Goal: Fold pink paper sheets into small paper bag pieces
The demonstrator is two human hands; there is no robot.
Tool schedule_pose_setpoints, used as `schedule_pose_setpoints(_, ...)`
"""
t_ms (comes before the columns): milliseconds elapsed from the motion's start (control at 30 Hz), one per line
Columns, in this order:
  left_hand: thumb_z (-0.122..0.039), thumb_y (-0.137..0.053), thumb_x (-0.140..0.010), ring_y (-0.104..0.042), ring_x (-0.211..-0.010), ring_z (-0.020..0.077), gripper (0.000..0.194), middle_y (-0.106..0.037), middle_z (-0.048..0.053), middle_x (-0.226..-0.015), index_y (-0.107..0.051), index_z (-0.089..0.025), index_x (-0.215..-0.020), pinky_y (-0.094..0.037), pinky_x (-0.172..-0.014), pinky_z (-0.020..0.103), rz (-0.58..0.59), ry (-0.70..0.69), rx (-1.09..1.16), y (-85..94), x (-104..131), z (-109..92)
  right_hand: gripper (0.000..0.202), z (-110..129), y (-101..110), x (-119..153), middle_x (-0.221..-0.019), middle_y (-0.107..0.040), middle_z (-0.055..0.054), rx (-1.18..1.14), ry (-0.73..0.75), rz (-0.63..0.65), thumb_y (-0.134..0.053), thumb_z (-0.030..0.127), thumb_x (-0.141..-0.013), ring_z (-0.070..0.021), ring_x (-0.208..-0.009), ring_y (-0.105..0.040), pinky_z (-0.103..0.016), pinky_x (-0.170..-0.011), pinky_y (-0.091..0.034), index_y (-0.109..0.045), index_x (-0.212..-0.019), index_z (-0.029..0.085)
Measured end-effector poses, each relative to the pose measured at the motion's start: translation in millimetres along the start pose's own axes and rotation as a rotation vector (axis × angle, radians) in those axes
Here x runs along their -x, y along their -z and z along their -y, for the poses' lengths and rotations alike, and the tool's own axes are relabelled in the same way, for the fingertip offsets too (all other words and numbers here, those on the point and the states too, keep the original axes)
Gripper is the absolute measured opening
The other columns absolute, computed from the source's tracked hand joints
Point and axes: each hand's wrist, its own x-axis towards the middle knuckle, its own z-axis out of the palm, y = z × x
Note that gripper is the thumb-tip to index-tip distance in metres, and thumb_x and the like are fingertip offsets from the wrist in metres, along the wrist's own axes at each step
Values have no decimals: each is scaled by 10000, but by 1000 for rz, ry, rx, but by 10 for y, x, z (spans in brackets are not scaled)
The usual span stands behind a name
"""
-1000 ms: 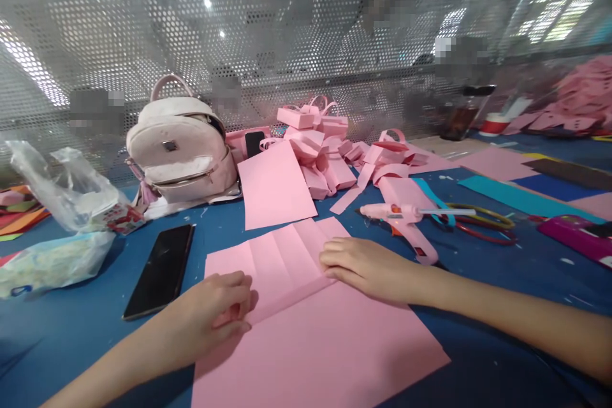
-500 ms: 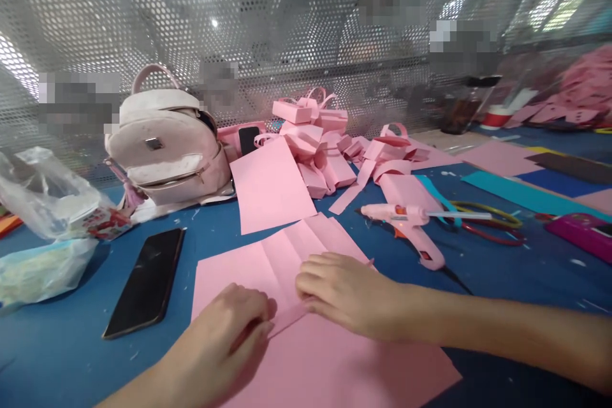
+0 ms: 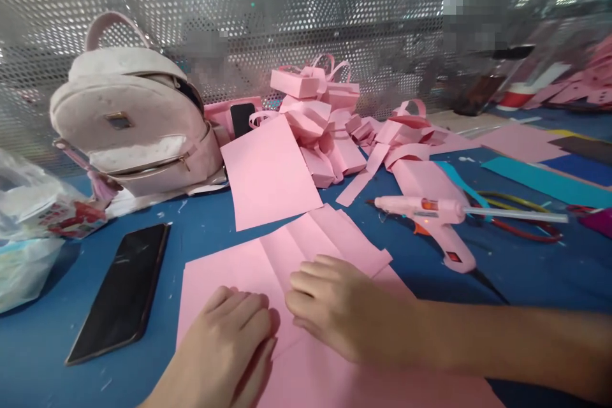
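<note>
A creased pink sheet [image 3: 282,248] lies on more pink paper in front of me, its folds running away from me. My left hand [image 3: 234,338] is closed at its near edge, thumb and curled fingers pinching the paper. Just to the right, my right hand [image 3: 335,306] rests on the same sheet with its fingers bent and pressed together on the near edge. A small gap separates the two hands. The fingertips of both are partly hidden.
A black phone [image 3: 119,293] lies at the left, with a pale backpack [image 3: 138,121] behind it. A pink glue gun [image 3: 440,223] lies at the right. Pink paper boxes [image 3: 315,121] are piled at the back by a perforated metal screen [image 3: 287,0].
The view has come closer and shifted slightly. My left hand's fingers have curled further over the near edge. My right hand has moved slightly nearer, still on the creased sheet.
</note>
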Motion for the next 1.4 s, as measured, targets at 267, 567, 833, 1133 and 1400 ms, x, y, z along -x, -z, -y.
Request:
schedule_pose_setpoints(267,-102,-417,-950,-548,-688,206,196,-610,22,-798,-545,-201,-840,-427,-670,366,-32,2,-69,-31,2,-23,205,24,41,-10,-799,-553,-16,30,21,35,-473,133,-980,-176,-691,-398,-313,-639,-292,-525,-791,190)
schedule_pose_setpoints(567,-132,-479,-981,-632,-785,235,326,-686,82,-967,-588,-223,-1275,-510,-692,386,-150,-202,-263,3,108,-34,185,60,18,3,-820,-533,-20,65,6,-10,-454,137,-963,-184,-701,-397,-337,-648,-296,-548,-813,191)
schedule_pose_setpoints(833,-142,-426,-997,-667,-725,183,261,-705,29,-902,-670,-192,-1074,-528,-603,305,-49,-293,-400,173,97,-70,193,33,-39,14,-791,-509,-14,81,33,-55,-425,128,-967,-181,-701,-374,-334,-643,-258,-525,-813,189)
schedule_pose_setpoints(1133,-158,-351,-1039,-611,-1198,180,398,-683,-11,-1299,-522,-190,-1396,-461,-1023,296,44,-299,-432,297,287,-63,145,47,-13,9,-813,-522,-20,92,25,-10,-458,138,-945,-182,-703,-379,-329,-632,-245,-519,-825,190)
schedule_pose_setpoints(1400,-81,-324,-1032,-644,-1103,127,392,-754,-24,-1128,-695,-158,-1136,-199,-1238,296,-467,-318,-423,-259,273,-74,210,56,10,-4,-832,-545,-29,60,9,22,-417,172,-997,-184,-728,-411,-334,-657,-280,-527,-819,188)
